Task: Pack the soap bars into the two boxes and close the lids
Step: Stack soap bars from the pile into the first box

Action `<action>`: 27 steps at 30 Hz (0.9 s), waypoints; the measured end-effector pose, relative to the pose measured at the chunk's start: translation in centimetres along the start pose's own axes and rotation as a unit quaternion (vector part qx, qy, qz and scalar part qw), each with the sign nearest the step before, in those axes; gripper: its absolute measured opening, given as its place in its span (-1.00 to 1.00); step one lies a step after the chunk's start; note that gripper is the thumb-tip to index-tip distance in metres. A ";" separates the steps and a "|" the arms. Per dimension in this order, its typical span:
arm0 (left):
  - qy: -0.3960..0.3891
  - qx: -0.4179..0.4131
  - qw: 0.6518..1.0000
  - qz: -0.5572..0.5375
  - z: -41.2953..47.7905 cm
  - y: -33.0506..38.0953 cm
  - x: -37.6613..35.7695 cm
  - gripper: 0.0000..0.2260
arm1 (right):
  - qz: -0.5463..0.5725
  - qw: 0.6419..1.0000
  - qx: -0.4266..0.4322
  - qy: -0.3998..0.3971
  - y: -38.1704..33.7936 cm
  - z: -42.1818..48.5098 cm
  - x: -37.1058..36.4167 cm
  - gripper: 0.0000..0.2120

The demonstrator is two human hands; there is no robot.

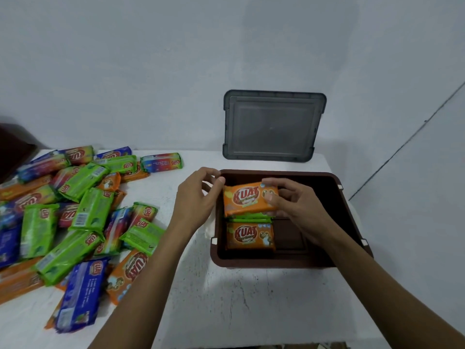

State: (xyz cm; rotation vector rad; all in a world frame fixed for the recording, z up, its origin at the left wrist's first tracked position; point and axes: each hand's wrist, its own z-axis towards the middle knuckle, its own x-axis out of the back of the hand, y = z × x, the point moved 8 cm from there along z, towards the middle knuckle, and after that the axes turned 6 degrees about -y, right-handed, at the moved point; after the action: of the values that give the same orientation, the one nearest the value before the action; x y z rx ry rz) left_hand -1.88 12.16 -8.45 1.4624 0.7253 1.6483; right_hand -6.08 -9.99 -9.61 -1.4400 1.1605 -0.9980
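A brown plastic box (349,212) stands open on the white table, right of centre. Over its left half an orange soap bar (245,200) is held by both hands: my right hand (294,207) pinches its right end and the fingertips of my left hand (198,197) meet its left end at the box rim. Under it a green soap bar (249,217) shows as a thin edge. Another orange soap bar (250,236) lies flat nearer the front of the box. The right half of the box floor is bare.
A grey translucent lid (273,127) leans upright against the wall behind the box. A big loose pile of soap bars (80,212) in green, orange, blue and rainbow wrappers covers the table's left side. A dark object (12,152) sits at the far left edge.
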 end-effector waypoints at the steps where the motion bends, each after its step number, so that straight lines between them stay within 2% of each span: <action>1: 0.009 -0.024 0.999 0.044 -0.1 0.0 0.1 -0.89 | -0.020 1.000 -0.014 -0.007 0.6 -0.4 0.2 -0.67; 4: -0.002 -0.064 0.989 0.132 -0.2 -0.5 -0.7 -0.89 | -0.037 0.997 -0.068 -0.027 2.4 -1.3 0.5 -0.69; 11: -0.017 -0.076 0.988 0.133 -0.5 -0.9 -1.5 -0.84 | -0.032 0.988 -0.144 -0.053 4.7 -1.5 -0.3 -0.69; 15: -0.011 -0.075 0.988 0.134 -0.7 -0.9 -1.6 -0.83 | -0.151 0.973 -0.163 -0.069 5.2 -1.3 -0.8 -0.69; 21: -0.007 -0.082 0.991 0.106 -1.1 -1.3 -1.6 -0.83 | -0.410 0.899 -0.142 -0.064 5.4 -0.6 -0.7 -0.64; 27: 0.001 -0.091 0.991 0.095 -1.5 -1.7 -1.7 -0.79 | -0.450 0.878 -0.149 -0.063 5.3 -0.7 -0.8 -0.62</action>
State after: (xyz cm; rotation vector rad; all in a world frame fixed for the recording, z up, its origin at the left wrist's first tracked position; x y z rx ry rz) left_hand -3.03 11.70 -11.01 1.4333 0.4331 1.8071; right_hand -7.74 -9.59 -14.72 -2.3523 0.5144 -1.3369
